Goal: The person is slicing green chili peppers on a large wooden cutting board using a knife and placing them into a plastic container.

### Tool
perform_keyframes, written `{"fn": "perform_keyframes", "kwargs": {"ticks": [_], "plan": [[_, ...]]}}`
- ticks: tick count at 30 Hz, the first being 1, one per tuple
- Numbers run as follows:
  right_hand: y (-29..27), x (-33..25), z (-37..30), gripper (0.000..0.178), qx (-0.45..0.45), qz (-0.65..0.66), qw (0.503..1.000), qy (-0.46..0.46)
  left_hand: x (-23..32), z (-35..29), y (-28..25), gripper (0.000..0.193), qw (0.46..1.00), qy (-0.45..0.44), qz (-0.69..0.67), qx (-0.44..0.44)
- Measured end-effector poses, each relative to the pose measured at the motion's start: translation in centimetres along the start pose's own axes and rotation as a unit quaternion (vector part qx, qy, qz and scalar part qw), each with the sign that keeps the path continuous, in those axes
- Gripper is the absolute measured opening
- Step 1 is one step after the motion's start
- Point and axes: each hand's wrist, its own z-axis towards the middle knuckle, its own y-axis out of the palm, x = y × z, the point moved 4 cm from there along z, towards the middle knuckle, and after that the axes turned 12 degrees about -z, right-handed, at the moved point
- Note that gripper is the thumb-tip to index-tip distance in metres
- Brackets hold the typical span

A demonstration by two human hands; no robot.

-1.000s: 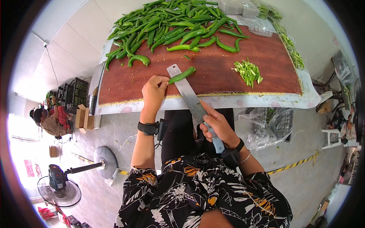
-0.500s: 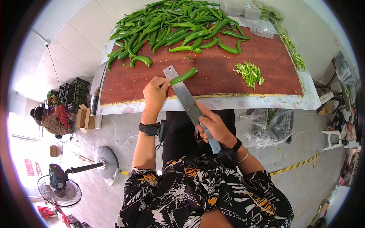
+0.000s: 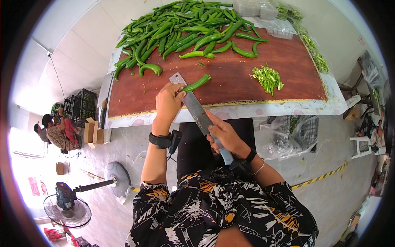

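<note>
Our left hand pinched one end of a pepper over the board, that end overlapping the knife in view. Our right hand gripped the knife's handle. Green strips lay farther right.

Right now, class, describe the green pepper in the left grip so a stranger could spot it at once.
Find the reddish-brown tabletop, then go to its near edge, left of centre, where a steel knife points away and leftward. Crossing over it is a single green pepper, one end in the left grip. It alone is held; the far pile of peppers lies loose.
</note>
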Motion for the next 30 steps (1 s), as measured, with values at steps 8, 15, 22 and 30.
{"fn": "perform_keyframes", "kwargs": {"ticks": [8, 15, 22, 30], "plan": [[-0.1, -0.2, 0.1, 0.059, 0.001, -0.018, 1.000, 0.001, -0.2, 0.7, 0.4, 0.012, 0.999, 0.008, 0.029, -0.018], [-0.4, 0.2, 0.2, 0.060, 0.005, -0.015, 1.000, 0.000, 1.3, 2.4, -0.5, 0.015, 0.998, 0.014, -0.038, 0.054], [-0.5, -0.4, -0.1, 0.061, 0.002, -0.024, 1.000, -0.005, -0.2, 4.7, -3.1, 0.018, 0.996, -0.021, 0.031, 0.078], [-1.7, -2.3, -3.3, 0.060, 0.010, -0.033, 0.999, -0.036, -3.1, 4.8, -2.7, 0.022, 0.993, -0.059, 0.100, 0.025]]}}
